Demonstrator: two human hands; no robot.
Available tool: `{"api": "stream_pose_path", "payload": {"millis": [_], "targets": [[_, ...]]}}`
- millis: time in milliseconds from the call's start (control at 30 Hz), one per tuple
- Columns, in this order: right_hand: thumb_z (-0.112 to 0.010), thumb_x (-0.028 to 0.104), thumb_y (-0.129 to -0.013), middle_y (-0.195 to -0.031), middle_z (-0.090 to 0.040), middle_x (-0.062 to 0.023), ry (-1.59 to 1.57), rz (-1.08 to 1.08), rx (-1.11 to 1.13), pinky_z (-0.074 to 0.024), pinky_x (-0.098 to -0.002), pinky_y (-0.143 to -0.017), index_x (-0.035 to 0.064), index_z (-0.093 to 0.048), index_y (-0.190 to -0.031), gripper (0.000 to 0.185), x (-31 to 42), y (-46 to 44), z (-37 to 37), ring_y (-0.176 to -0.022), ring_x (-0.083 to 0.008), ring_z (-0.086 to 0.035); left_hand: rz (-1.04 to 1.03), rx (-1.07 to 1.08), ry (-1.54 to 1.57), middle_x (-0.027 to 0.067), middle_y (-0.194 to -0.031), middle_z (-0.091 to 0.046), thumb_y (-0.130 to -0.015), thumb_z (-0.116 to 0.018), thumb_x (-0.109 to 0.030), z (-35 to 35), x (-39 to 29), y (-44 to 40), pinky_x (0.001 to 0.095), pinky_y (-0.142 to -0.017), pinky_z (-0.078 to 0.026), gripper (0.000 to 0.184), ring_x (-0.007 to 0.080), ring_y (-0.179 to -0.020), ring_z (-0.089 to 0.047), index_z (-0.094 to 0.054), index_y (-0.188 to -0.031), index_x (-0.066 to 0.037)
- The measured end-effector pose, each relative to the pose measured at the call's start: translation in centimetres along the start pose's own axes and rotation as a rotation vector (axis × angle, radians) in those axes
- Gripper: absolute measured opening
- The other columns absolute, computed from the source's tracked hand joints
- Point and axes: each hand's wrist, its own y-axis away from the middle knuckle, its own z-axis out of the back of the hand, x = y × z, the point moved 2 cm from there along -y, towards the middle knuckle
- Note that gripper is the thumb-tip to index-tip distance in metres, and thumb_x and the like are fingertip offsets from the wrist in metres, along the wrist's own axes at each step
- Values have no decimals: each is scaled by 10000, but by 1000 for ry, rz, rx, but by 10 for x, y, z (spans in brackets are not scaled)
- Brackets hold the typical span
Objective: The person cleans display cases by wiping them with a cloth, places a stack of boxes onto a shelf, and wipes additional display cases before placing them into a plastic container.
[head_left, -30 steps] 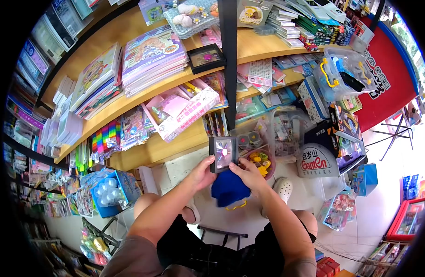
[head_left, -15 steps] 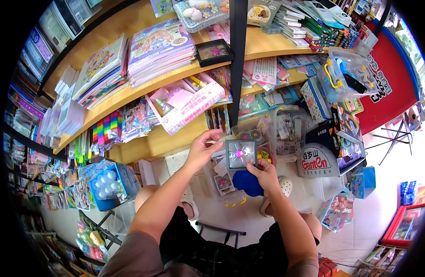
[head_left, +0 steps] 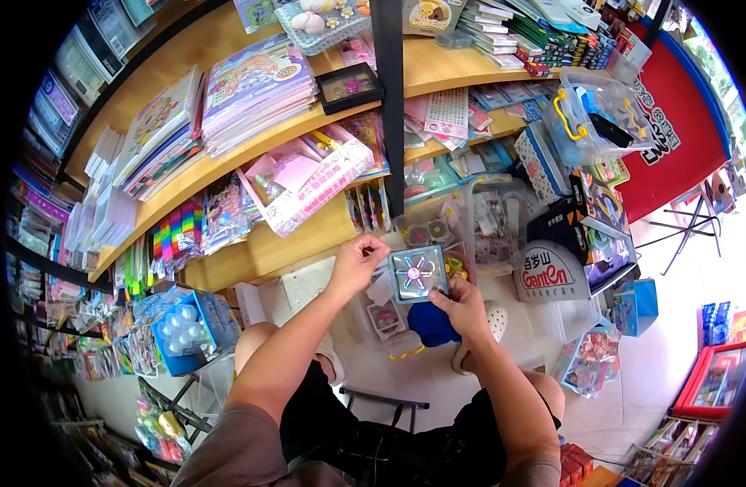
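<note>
My right hand [head_left: 462,308] holds a small square box [head_left: 397,286] by its lower right corner, thumb on top. Through its clear window shows a fidget spinner [head_left: 413,273] with a pink centre and several shiny arms. Close to the box's upper left corner is my left hand [head_left: 358,264], its fingers curled in and thumb and fingertips together. Whether it touches the box or pinches something small I cannot tell. Below the box are a round blue object [head_left: 434,325] and a clear plastic bin [head_left: 376,337] with another small boxed item [head_left: 386,317] in it.
Ahead stands a wooden shelf [head_left: 174,203] with stacked books [head_left: 255,89], a black box [head_left: 348,86] and a pink box [head_left: 308,183]. A black post [head_left: 393,122] divides it. Clear bins [head_left: 496,215] and a cut water jug [head_left: 551,272] stand right. A folding stool [head_left: 385,399] is between my legs.
My view has shifted slightly right. The box in my right hand has tilted, and the spinner shows more brightly. My left hand is now closer to the box's upper left corner.
</note>
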Motion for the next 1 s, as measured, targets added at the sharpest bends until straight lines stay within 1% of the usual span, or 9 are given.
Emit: {"api": "stream_pose_path", "payload": {"millis": [67,300,467,567,667,767,867,933,1000], "targets": [[-695,66,-799,-724,-587,7,12,16,-22,-409,-222,-569,-1,-595,-858,134,4,2,2,-624,-65,-513,14,-21,-26,5,-719,-592,-875,-606,-73,0,3,-1,226,-636,-439,92,63,-669,-520,-604,-815,-3],[-675,69,-827,-783,-629,-29,26,16,-56,-453,-219,-598,3,-586,-892,128,4,3,18,-661,-83,-564,217,27,305,17,-720,-588,-944,-513,-171,-2,-2,-1,257,-690,-443,204,115,-694,-558,-592,-822,-28],[-688,79,-818,-755,-612,-14,17,34,-95,-430,-220,-580,-4,-590,-873,140,2,1,26,-645,-71,-535,385,69,421,31,-750,-617,-963,-483,-217,-2,-1,1,241,-678,-419,236,116,-731,-585,-612,-842,-61],[-695,83,-814,-751,-608,-10,16,41,-126,-420,-220,-581,-6,-588,-869,149,9,2,29,-649,-68,-524,389,70,395,35,-779,-636,-970,-468,-231,-3,-5,1,233,-665,-403,248,106,-735,-589,-625,-875,-62],[-694,81,-815,-757,-612,-14,14,48,-148,-421,-221,-585,-7,-582,-871,153,10,2,33,-654,-70,-525,374,60,381,36,-785,-642,-949,-514,-203,-5,-9,2,232,-683,-415,209,100,-730,-582,-634,-868,-52],[-692,73,-814,-758,-614,-17,24,64,-170,-421,-222,-585,-9,-579,-866,149,17,3,37,-654,-72,-527,347,70,230,31,-765,-641,-901,-588,-149,-10,-12,3,242,-667,-437,151,90,-712,-573,-644,-806,-46],[-690,62,-811,-755,-616,-18,70,116,-202,-419,-219,-588,-9,-577,-857,141,22,1,47,-654,-71,-529,288,187,119,23,-743,-637,-834,-661,-116,-22,11,11,259,-637,-457,117,87,-684,-563,-642,-750,-36],[-689,58,-810,-751,-618,-18,55,150,-222,-418,-217,-592,-7,-576,-850,136,26,-1,52,-655,-69,-531,154,309,-170,61,-703,-624,-774,-697,-89,-40,21,31,286,-608,-463,103,130,-637,-573,-629,-727,-28],[-688,55,-809,-747,-618,-16,-12,172,-238,-417,-214,-597,-3,-575,-842,131,32,-1,54,-655,-66,-531,37,502,-386,123,-677,-605,-777,-677,-163,-66,36,60,346,-623,-474,163,234,-641,-599,-610,-712,-28]]}}
